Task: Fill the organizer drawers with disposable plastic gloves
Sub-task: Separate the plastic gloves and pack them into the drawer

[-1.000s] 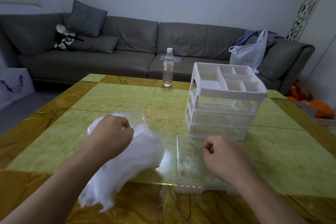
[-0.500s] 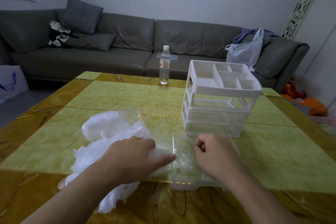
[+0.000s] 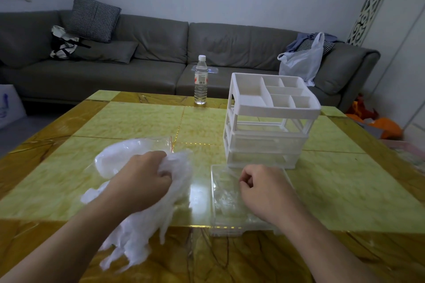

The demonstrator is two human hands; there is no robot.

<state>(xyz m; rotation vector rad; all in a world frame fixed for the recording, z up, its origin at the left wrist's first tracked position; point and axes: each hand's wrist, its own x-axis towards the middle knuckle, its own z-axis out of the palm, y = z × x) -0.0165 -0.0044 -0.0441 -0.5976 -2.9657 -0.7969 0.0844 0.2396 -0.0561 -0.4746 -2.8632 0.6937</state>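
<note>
Behind the yellow marble-patterned table (image 3: 345, 186) runs a long grey sofa (image 3: 149, 53) carrying a checked cushion (image 3: 94, 17) and a thin plastic bag (image 3: 303, 62). On the table, at about one o'clock from the person, stands the white organizer (image 3: 269, 119); its top slot is empty and its two lower drawers are in place. The missing clear drawer (image 3: 230, 204) lies flat on the table just in front of it, probably pulled out so gloves can be dropped in from above rather than pushed through a narrow opening.

At about ten o'clock the left hand (image 3: 142, 179) has its fingers curled round a bunch of disposable plastic gloves (image 3: 147, 225), whose loose ends trail toward the near edge. Just beyond the hand lies their clear bag (image 3: 124, 156), still holding more gloves. The bunch is beside the drawer — not yet over it.

The right hand (image 3: 264, 188) rests on the drawer with fingers curled into a loose fist; whether it pinches a bit of film I cannot tell. It seems placed to steady the light drawer while the other hand loads it.

A water bottle (image 3: 200, 80) stands at twelve o'clock by the far edge, well apart from the work. Nothing lies between gloves and drawer — only the right hand, over part of the opening, may need to shift aside.
</note>
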